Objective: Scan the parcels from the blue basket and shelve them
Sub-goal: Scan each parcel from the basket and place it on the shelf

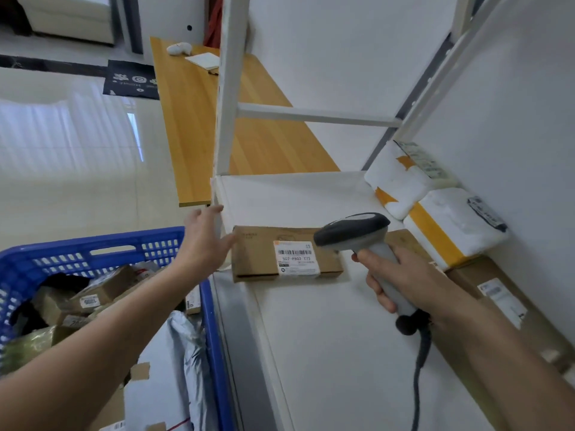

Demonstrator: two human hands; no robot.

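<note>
Mid-frame, a flat box (258, 262) lies label-up on the white shelf (311, 353). The left hand (203, 241), fingers straight, is at the box's left end. The right hand (404, 281) grips the scanner (351, 233), whose head is at the box's right end. The blue basket (93, 244) of parcels sits lower left.

The right hand (401, 281) grips a scanner (357, 234) over a flat cardboard parcel (258, 259) on the white shelf (311, 337); the left hand (205, 241), fingers straight, touches the parcel's left end above the blue basket (93, 244).
</note>
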